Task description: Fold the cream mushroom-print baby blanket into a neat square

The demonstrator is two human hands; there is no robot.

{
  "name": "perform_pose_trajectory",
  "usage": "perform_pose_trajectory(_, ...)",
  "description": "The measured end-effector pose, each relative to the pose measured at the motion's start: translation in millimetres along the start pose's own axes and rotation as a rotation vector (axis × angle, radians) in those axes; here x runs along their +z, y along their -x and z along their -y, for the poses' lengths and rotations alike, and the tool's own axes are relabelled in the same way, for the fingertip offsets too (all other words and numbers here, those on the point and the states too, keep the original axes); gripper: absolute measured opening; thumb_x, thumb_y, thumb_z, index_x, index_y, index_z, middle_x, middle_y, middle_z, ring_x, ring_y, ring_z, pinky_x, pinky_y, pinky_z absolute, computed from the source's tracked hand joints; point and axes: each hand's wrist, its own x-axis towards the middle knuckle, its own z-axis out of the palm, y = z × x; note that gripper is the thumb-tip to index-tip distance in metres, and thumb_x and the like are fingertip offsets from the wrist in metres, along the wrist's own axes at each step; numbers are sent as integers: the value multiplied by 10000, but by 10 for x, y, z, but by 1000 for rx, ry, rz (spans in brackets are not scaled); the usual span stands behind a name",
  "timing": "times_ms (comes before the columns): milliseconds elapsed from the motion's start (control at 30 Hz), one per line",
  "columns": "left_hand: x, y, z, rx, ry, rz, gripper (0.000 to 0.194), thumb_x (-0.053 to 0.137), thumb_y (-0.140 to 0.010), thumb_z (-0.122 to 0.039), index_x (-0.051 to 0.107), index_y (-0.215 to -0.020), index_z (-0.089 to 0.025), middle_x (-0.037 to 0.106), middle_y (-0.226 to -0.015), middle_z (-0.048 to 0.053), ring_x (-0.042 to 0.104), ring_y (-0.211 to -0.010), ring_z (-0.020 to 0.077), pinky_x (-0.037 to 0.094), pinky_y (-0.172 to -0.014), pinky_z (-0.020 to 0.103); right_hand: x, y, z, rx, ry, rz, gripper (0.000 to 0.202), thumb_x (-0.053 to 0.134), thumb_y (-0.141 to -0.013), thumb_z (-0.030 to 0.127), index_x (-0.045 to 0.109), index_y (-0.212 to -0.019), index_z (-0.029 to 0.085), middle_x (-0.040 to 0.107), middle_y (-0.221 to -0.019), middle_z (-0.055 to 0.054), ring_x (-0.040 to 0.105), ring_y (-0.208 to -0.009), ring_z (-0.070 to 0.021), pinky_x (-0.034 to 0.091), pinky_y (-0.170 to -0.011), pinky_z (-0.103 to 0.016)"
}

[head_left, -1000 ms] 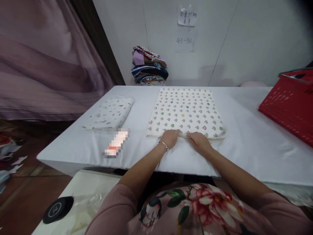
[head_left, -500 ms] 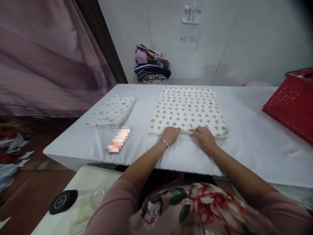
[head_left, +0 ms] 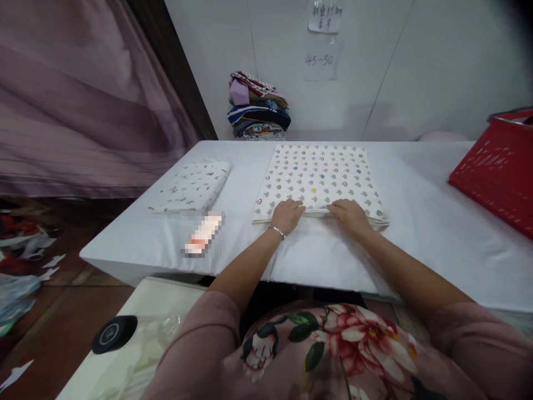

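A folded white cloth point(head_left: 318, 175) with grey and coloured mushroom-like prints lies flat on the white-covered table point(head_left: 420, 239). My left hand point(head_left: 288, 215), with a bracelet at its wrist, closes over the cloth's near edge left of its middle. A short way to the right, my right hand point(head_left: 347, 215) grips that same edge, its thumb hidden. Between the hands the edge is slightly raised, and a lower layer shows beneath at the near right corner. To the left lies a smaller folded white cloth point(head_left: 194, 186) with small dark and green prints.
A pixelated flat object point(head_left: 204, 234) lies near the table's front left. A red plastic basket point(head_left: 497, 166) stands at the right. Stacked folded fabrics point(head_left: 259, 108) sit against the wall. A round black object point(head_left: 114, 333) rests on a white surface below left.
Both hands have moved slightly away from me along with the top layers' near edge, which now sits back from the lower layer. The camera view has shifted slightly.
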Motion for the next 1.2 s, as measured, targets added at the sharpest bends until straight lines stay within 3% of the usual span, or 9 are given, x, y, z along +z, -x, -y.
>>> perform_pose_trajectory(100, 19, 2, 2, 13, -35, -5, 263, 371, -909, -170, 620, -962, -238, 592, -1023, 63, 476, -954, 201, 347, -762, 340, 40, 28, 23, -64, 37, 1, 317, 358, -904, 199, 639, -1051, 206, 619, -1021, -92, 504, -898, -215, 344, -735, -327)
perform_pose_trajectory(267, 57, 152, -47, 171, -51, 86, 252, 367, -917, -181, 618, -903, -200, 561, -877, 61, 478, -880, 191, 328, -736, 331, 105, 213, 109, -187, 27, 57, 311, 364, -900, 157, 630, -1054, 202, 605, -964, -84, 474, -859, -197, 321, -720, -303)
perform_pose_trajectory(600, -12, 247, -99, 192, -62, 141, 255, 364, -896, -128, 569, -1039, -180, 551, -947, 78, 471, -897, 205, 333, -737, 342, -81, 233, 213, -288, 138, 196, 367, 324, -888, 121, 515, -1200, 138, 593, -945, -103, 470, -835, -211, 300, -715, -326)
perform_pose_trajectory(833, -69, 332, -44, 206, -42, 174, 287, 356, -898, -125, 523, -1118, -200, 556, -1022, 64, 472, -938, 188, 330, -804, 332, -163, 231, 198, -341, 105, 196, 338, 319, -892, 131, 550, -1140, 129, 601, -966, -117, 494, -844, -219, 313, -731, -341)
perform_pose_trajectory(1033, -84, 281, -73, 239, -83, 192, 234, 407, -842, -67, 560, -999, -150, 563, -970, 86, 489, -892, 212, 332, -733, 344, -159, 128, 214, -391, 193, 264, 339, 301, -897, 118, 551, -1126, 130, 611, -934, -109, 511, -795, -203, 319, -704, -333)
perform_pose_trajectory(1200, -118, 170, -148, 217, -130, 220, 199, 405, -818, -46, 569, -883, -138, 559, -895, 102, 498, -850, 220, 335, -729, 353, -144, 73, 241, -334, 239, 273, 306, 329, -896, 114, 576, -1077, 97, 608, -866, -107, 523, -746, -194, 326, -659, -314)
